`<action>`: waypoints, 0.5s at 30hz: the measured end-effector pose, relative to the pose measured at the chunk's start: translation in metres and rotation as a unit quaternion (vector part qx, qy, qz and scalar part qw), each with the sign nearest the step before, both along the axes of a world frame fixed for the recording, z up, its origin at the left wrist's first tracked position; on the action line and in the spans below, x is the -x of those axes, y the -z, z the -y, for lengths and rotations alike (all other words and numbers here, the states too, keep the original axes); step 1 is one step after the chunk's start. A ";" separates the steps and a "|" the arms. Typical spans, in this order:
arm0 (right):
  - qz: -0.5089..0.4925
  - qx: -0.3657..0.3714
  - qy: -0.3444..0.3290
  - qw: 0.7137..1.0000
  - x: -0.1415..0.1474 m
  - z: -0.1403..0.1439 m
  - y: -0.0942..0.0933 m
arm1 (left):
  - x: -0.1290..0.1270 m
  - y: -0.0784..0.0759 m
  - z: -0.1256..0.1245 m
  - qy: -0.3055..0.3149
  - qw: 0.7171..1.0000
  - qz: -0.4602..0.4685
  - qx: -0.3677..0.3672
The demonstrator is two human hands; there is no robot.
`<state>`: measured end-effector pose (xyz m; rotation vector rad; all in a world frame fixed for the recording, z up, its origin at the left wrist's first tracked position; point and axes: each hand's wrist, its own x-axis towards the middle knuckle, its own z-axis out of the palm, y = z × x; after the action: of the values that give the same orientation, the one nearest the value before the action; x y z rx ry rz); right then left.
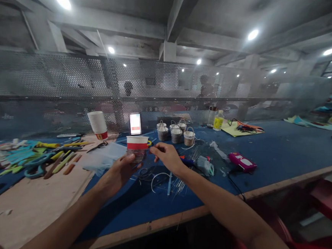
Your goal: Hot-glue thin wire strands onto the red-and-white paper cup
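My left hand (124,173) grips a paper cup (137,145) from below and holds it above the blue table top (271,150); the cup is white with a red band and a grey wrap on its lower part. My right hand (167,157) is at the cup's right side, thumb and fingers pinched together near the rim. What is pinched between them is too small to make out. Loose white wire and thin strips (161,180) lie on the table under both hands.
Several small grey finished buckets (176,133) stand behind the cup. A stack of paper cups (98,125) stands at the left, with scissors and coloured strips (39,161) beyond. A pink glue gun (242,161) lies right. A perforated metal screen (66,98) backs the table; people sit behind it.
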<state>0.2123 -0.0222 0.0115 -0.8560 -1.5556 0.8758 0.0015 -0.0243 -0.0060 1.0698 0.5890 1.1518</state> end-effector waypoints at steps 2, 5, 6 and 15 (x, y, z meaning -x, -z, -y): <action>0.003 0.003 0.000 1.000 0.000 0.000 0.000 | 0.001 0.001 0.000 0.011 1.000 0.002 0.003; 0.006 0.010 -0.004 1.000 0.000 0.001 -0.002 | 0.001 0.001 0.000 0.026 1.000 0.003 0.006; 0.006 0.012 -0.005 1.000 0.001 0.001 -0.003 | 0.001 0.001 0.001 0.029 1.000 0.005 0.006; 0.005 0.016 -0.005 1.000 0.001 0.001 -0.002 | -0.003 -0.008 0.009 0.052 0.998 0.018 0.013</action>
<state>0.2111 -0.0227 0.0131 -0.8773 -1.5599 0.9075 0.0050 -0.0332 0.0019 1.0445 0.5121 1.0674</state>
